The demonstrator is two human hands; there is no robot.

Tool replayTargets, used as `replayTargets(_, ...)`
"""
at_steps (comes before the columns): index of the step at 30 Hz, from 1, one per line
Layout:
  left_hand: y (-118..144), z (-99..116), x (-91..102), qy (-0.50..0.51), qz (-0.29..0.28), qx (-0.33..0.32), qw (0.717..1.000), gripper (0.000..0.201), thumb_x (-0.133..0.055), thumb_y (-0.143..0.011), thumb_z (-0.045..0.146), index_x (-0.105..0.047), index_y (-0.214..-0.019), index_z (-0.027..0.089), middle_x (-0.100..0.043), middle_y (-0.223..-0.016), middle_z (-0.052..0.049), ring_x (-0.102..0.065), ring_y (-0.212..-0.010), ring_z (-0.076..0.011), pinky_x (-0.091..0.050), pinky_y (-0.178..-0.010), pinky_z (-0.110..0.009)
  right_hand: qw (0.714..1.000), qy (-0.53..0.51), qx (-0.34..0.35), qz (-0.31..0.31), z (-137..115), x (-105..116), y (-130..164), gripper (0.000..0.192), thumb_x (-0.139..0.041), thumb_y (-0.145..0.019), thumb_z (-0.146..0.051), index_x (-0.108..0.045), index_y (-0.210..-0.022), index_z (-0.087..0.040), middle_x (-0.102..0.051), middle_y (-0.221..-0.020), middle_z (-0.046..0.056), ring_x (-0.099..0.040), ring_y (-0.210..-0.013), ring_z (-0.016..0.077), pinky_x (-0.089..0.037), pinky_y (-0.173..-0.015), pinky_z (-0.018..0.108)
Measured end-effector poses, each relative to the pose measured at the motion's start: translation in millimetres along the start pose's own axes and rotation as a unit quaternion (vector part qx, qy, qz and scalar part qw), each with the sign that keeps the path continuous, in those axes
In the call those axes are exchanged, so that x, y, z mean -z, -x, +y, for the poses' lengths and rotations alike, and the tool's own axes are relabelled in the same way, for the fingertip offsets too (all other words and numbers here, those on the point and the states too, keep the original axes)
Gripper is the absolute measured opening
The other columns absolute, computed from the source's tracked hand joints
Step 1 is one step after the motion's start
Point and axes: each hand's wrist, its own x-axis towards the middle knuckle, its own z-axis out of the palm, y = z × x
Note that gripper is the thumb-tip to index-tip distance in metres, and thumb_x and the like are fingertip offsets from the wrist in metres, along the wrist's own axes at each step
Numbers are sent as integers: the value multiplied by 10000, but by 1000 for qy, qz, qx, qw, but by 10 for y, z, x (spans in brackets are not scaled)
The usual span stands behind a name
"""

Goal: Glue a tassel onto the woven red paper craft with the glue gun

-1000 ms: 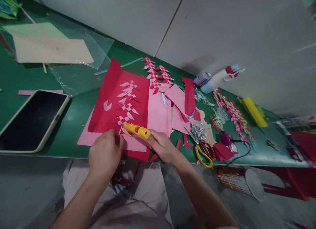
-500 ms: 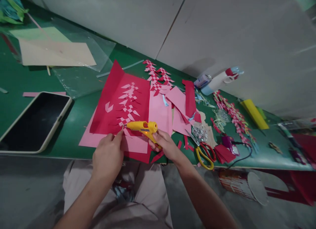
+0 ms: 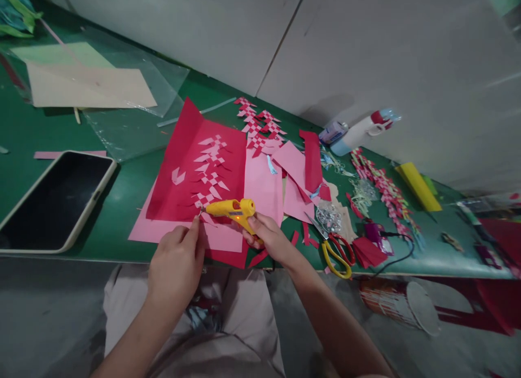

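My right hand (image 3: 266,235) is wrapped round a yellow hot glue gun (image 3: 234,209), whose orange light glows. Its metal nozzle points left, close to the fingertips of my left hand (image 3: 179,256). Those left fingers are pinched around a small pale item right at the nozzle, too small to make out. Beneath the nozzle lies a red sheet (image 3: 171,199) bearing woven pink-and-red paper pieces (image 3: 210,169), with pointed ends, in a column. A folded pink piece (image 3: 178,176) sits to their left. Pink paper (image 3: 146,231) shows under the red sheet.
On the green table (image 3: 134,193) a phone (image 3: 52,199) lies left. Rightward are scissors (image 3: 337,254), a bag of small metal parts (image 3: 329,216), woven paper chains (image 3: 254,125), a white bottle (image 3: 360,134) and a purple device (image 3: 376,237) with a cord. A bucket (image 3: 401,304) stands below the edge.
The glue gun and my right hand have shifted slightly left. My left hand has moved a little left and down, its fingertips still near the nozzle.
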Motion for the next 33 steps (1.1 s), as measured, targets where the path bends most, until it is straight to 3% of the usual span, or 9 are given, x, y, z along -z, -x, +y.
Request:
replayTargets(4,38,2,-25,-15,18,-25,999,374,-416,-929,292,-686,-1139,139,-658,-854,-88,-588,-759,-211,-436,-667,-300,998,-66,-15,-21,29,26,-57,541,-522,-846,-640,-588,-953,-113,-451,-568,-51,-331,-428,58,-206,-418,215)
replayTargets(9,46,8,-10,-24,-1,-25,999,375,-417,-915,246,-656,-1178,126,-650,-899,-109,-588,-817,-224,-462,-732,-323,990,-138,-9,-33,60,58,-109,625,-571,-805,-650,-610,-1060,-81,-435,-521,-65,-295,-384,58,-178,-386,210)
replayTargets(18,46,-10,-8,-15,3,-31,999,368,-440,-892,207,-657,-1179,128,-651,-913,-106,-588,-809,-221,-467,-727,-315,995,-94,-6,-18,113,42,-91,576,-541,-842,-631,-623,-1015,-87,-471,-552,-49,-330,-406,53,-206,-406,207)
replayTargets(24,40,1,12,-24,6,-31,999,359,-444,-896,217,-669,-1158,119,-653,-887,-100,-596,-802,-222,-465,-709,-308,989,-147,2,-31,40,39,-87,600,-555,-829,-626,-615,-1062,-75,-421,-515,-68,-284,-383,54,-169,-397,212)
replayTargets(33,48,-6,1,-22,-6,-27,999,365,-453,-891,213,-652,-1184,125,-649,-909,-101,-598,-824,-225,-471,-720,-311,992,-124,-7,-28,65,18,-99,578,-565,-827,-622,-616,-1026,-82,-451,-531,-59,-313,-385,50,-176,-388,210)
